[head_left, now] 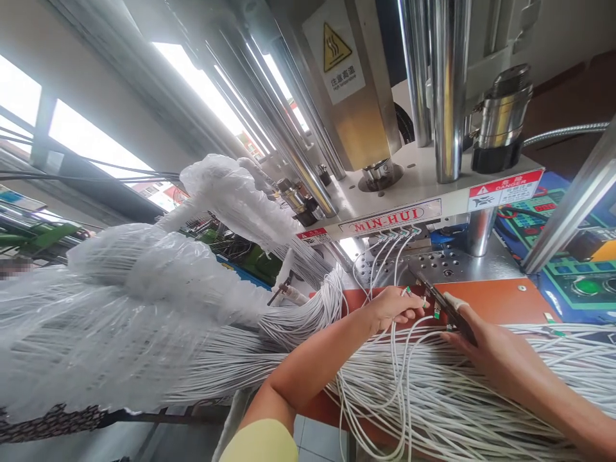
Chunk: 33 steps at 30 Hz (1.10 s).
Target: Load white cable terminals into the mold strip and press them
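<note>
My left hand (395, 307) is closed, thumb and fingers pinching a white cable close to its small green-and-metal connector end. It is just left of a dark, narrow metal bar (446, 307). My right hand (481, 337) grips that bar, with a pale covering on one fingertip. Along the bar's near side sit a few cable ends with green connectors (437, 314). White cables (404, 366) loop down from between my hands. A thick layer of loose white cables (462, 391) lies beneath both forearms.
A press with a MIN-HUI label (385, 221) stands ahead; several cables run into its mould area. Steel columns (450, 96) rise above an orange worktop (500, 300). Plastic-wrapped cable bundles (144, 276) hang at the left. A control panel (587, 282) with buttons is at the right.
</note>
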Tool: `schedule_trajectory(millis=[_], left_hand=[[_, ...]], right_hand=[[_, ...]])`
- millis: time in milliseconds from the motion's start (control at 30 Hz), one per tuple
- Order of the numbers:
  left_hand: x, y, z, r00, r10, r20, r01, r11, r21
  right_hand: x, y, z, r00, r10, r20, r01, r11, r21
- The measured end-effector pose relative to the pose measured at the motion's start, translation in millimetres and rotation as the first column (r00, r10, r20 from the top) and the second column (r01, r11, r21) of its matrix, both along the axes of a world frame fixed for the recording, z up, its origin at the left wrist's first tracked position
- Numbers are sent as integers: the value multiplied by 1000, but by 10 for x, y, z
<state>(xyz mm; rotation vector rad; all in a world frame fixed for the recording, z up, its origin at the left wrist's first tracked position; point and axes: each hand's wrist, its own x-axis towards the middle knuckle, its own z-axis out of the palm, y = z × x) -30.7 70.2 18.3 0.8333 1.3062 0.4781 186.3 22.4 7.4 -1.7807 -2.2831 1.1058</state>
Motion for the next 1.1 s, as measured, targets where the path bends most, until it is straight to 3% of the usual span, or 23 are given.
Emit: schedule_trajectory(millis=[267, 500, 667, 867, 1100], left_hand=[[33, 85, 75, 999, -44, -19, 44, 998, -37], [137, 103, 37, 994, 107, 14, -105, 990, -96], [134, 160, 21, 996, 91, 6, -89, 985, -150], [48, 25, 21, 998, -21, 60, 17, 997, 71], [-77, -130, -13, 996, 91, 0, -89, 977, 192]], right_hand=[[-2, -30, -73, 1000, -13, 8, 12, 993, 118], [-16, -45, -88, 1000, 2, 25, -6, 988, 157], [-65, -42, -67, 996, 51, 74, -61, 990, 128], [-28, -36, -161, 999, -26, 44, 20, 991, 131], [7, -27, -249, 999, -29, -31, 32, 991, 129]])
